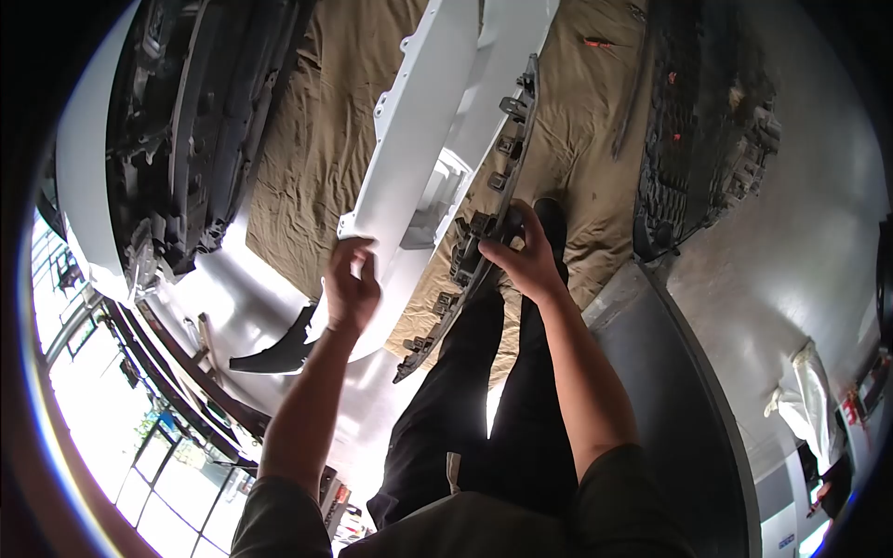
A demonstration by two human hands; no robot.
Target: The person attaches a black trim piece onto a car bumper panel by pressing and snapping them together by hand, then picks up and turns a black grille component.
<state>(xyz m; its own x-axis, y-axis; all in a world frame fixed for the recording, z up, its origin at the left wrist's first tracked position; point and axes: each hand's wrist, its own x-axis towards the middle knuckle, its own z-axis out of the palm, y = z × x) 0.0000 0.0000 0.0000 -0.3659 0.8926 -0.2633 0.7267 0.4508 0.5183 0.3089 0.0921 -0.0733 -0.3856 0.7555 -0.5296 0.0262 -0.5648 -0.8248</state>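
My right hand (527,253) is closed around a long black plastic trim strip (518,153) with several clip brackets along it. The strip slants from upper right to lower left, in front of my legs. Beside it lies a white car bumper (409,149) with a recessed pocket (437,200) in its face and small tabs along its left edge. My left hand (353,286) is over the lower left edge of the bumper, fingers loosely curled with a gap between thumb and fingertips. Nothing shows in it. Whether it touches the bumper I cannot tell.
A brown cloth (312,121) lies wrinkled under the bumper. Dark bumper assemblies stand at the left (200,121), and a black mesh grille (693,139) lies at the right. A red-handled tool (598,43) rests on the cloth. A dark curved panel (670,391) is near my right arm.
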